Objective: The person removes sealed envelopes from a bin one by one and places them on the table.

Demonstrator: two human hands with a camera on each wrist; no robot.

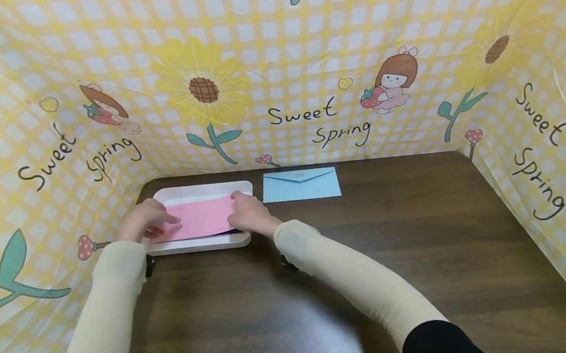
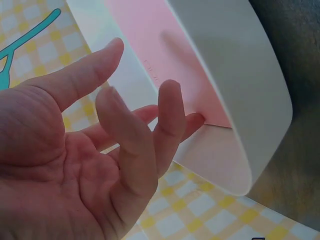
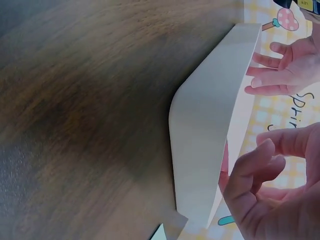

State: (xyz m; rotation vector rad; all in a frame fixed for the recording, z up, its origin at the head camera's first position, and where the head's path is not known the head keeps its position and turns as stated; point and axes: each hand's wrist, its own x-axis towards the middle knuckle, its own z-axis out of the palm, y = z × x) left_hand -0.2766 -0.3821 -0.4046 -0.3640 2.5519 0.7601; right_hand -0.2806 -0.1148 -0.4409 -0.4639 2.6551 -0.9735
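Likely light, flexible, crease-prone: pink paper between my hands, best held by its short edges. Left hand loosely spread, gripping nothing; right hand curved, grip unclear.

Your bench is dark and wood-grained; near its far edge you have a white tray at the left and, just right of it, a light-blue envelope, flap upward.

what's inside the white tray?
Pink paper, with a dark sliver showing at its near edge. What the sliver belongs to, and anything else beneath the paper, is covered.
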